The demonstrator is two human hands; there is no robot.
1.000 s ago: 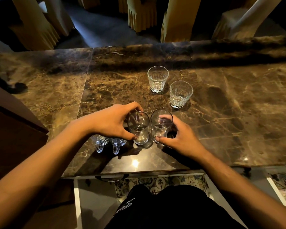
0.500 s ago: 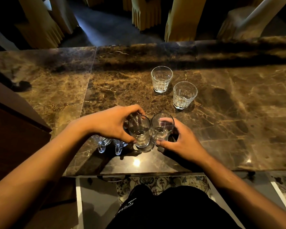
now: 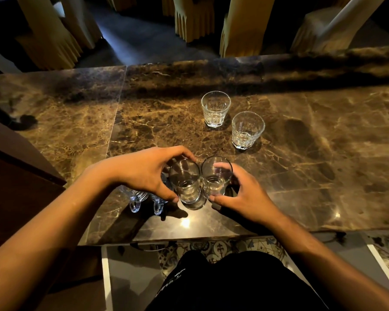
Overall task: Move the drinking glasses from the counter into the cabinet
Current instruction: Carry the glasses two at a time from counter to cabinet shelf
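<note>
Two clear tall glasses stand side by side near the front of the brown marble counter. My left hand wraps the left tall glass, thumb in front and fingers behind. My right hand wraps the right tall glass the same way. Both glasses look slightly raised or just at the counter; I cannot tell which. Two faceted tumblers stand farther back: one tumbler behind, the other tumbler to its right.
Two small handled glass cups sit under my left wrist, partly hidden. A dark wooden cabinet side rises at the left. Below the counter's front edge lie patterned floor tiles and my dark trousers. Draped chairs stand beyond the counter.
Both hands stay closed round the two tall glasses, which have shifted a little toward me and slightly right; the tumblers have not moved.
</note>
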